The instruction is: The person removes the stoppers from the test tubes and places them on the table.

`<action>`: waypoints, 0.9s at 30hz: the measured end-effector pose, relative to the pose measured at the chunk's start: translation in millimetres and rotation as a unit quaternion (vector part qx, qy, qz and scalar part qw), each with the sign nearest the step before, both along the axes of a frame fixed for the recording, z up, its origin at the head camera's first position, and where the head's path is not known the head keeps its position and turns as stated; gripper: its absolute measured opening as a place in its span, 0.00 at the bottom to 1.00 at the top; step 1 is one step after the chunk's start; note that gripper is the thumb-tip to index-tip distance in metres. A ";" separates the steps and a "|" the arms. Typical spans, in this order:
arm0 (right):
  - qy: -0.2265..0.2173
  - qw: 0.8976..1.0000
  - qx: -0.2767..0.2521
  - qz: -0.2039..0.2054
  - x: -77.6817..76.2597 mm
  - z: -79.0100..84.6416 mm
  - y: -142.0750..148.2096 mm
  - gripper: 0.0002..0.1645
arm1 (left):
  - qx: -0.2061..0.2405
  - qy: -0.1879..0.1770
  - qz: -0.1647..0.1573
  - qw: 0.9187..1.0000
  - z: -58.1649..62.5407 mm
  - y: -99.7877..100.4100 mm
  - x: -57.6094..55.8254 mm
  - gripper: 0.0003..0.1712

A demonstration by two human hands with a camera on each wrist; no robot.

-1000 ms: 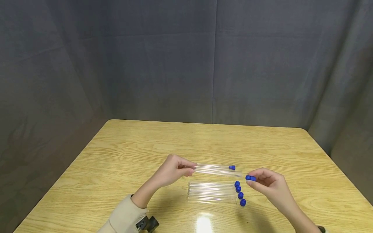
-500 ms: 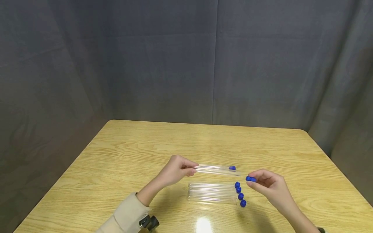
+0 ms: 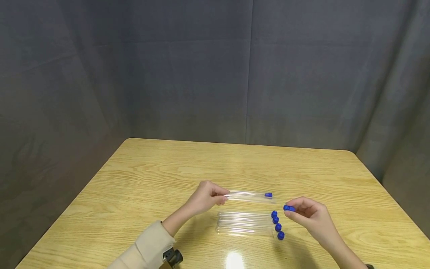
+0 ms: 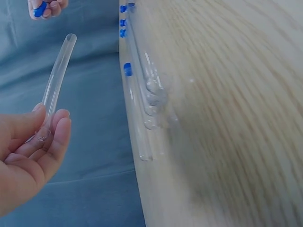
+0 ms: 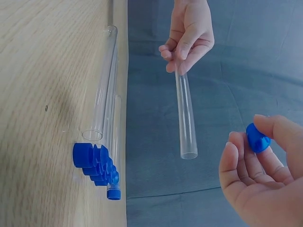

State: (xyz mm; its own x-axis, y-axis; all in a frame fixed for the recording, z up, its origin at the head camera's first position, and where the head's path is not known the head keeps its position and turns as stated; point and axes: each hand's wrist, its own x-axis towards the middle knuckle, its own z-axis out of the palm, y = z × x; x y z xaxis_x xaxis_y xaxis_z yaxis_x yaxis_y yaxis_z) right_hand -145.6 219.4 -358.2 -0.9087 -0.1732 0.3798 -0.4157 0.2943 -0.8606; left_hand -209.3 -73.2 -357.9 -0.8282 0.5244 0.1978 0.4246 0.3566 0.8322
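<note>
My left hand pinches a clear test tube near its rounded end. The tube is held above the table, its open mouth pointing toward my right hand. That hand pinches a blue cap between thumb and fingers, a short gap from the tube's mouth. Behind the held tube, a test tube with a blue cap on its end lies on the table. Nearer to me, several uncapped test tubes lie side by side, with several loose blue caps in a row by their right ends.
All this lies on a wood-grain table. A grey curtain hangs behind it and along both sides. A small black device is strapped at the left sleeve.
Both hands keep their grips and stay nearly in place. The held tube's mouth shifts very slightly left, a little farther from the cap.
</note>
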 end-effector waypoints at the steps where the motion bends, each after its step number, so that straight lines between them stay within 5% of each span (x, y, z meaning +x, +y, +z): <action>1: 0.000 1.000 0.001 -0.001 0.1 -0.1 0.1 0.06 | -0.001 0.000 0.001 1.000 -0.9 0.2 -0.5 0.12; 27: -0.011 1.000 -0.004 0.011 -1.0 -5.1 0.4 0.06 | -0.030 0.010 0.011 0.999 -17.9 5.4 -14.0 0.11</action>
State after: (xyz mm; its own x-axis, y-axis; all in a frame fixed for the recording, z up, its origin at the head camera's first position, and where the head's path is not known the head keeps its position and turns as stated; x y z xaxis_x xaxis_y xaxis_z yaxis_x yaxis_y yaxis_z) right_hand -146.6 219.8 -363.4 -0.9126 -0.1902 0.3618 -0.4035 0.2775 -0.8719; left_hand -223.4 -67.8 -375.8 -0.8359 0.5175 0.1830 0.4322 0.4151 0.8005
